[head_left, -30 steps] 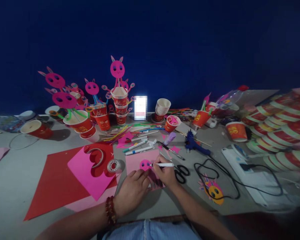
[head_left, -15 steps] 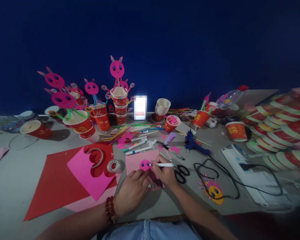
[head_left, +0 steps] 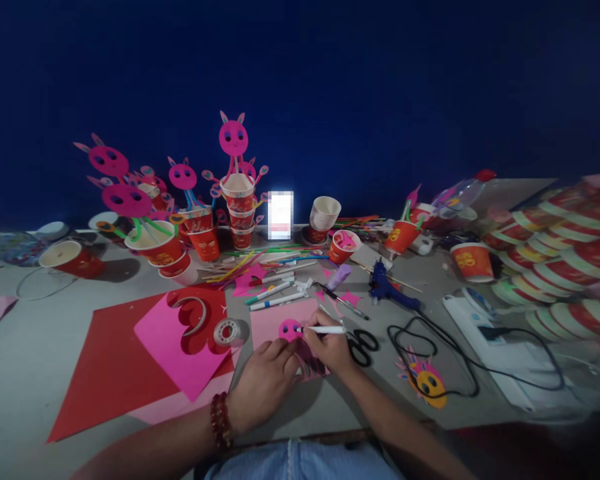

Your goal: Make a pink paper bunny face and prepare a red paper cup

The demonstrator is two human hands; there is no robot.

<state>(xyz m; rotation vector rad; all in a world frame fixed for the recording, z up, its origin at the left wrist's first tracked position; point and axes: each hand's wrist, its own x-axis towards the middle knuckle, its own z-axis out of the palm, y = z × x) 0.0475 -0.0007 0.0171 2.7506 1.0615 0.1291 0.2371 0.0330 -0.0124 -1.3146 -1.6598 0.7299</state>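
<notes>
My right hand (head_left: pixel 331 345) is closed around a white marker (head_left: pixel 327 329), its tip at the right eye drawn on a small magenta paper circle (head_left: pixel 287 327). Two dark eyes show on the circle, which lies on a light pink sheet (head_left: pixel 266 325). With bent fingers, my left hand (head_left: pixel 270 373) rests on the sheet and holds the circle's lower edge down; its fingertips are partly hidden. Black-handled scissors (head_left: pixel 363 348) lie just right of my right hand. More markers (head_left: pixel 279 301) and a pen (head_left: pixel 347 303) lie beyond the sheet.
Red and magenta sheets (head_left: pixel 105 360) with tape rolls (head_left: pixel 227 331) lie left. Paper cups with pink bunny figures (head_left: pixel 234 139) stand behind. To the right are a blue glue gun (head_left: pixel 390 288), its black cord, a yellow paper face (head_left: pixel 431 389), a power strip and cup stacks (head_left: pixel 555 260).
The marker and right hand have shifted very slightly left over the circle. The left hand stays in place.
</notes>
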